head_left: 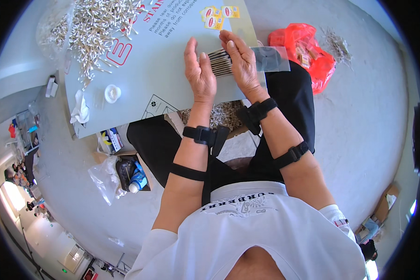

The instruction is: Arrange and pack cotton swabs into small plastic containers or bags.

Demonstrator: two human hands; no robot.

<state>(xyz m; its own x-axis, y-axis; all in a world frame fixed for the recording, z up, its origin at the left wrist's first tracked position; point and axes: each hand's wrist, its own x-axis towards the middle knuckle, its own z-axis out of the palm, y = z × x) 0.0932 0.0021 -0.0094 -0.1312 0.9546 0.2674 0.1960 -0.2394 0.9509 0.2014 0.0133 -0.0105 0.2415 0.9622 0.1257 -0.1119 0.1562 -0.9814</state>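
A row of cotton swabs [220, 63] with pale sticks lies between my two hands at the table's near right side. My left hand [201, 74] stands along the left ends of the swabs, fingers stretched out and thumb toward them. Along the right ends is my right hand [241, 63], fingers also stretched out and its thumb close over the swabs. Both palms face each other; whether they press on the ends I cannot tell. Beside my right hand a clear plastic bag [276, 59] sticks out past the table edge.
A heap of loose swabs [91, 32] covers the table's far left. Yellow-and-white labels [214, 17] lie beyond my hands. A small white round tub [112, 93] and crumpled tissue [80, 108] sit at left. A red plastic bag [319, 63] is on the floor; a box of swabs [224, 115] is below the table.
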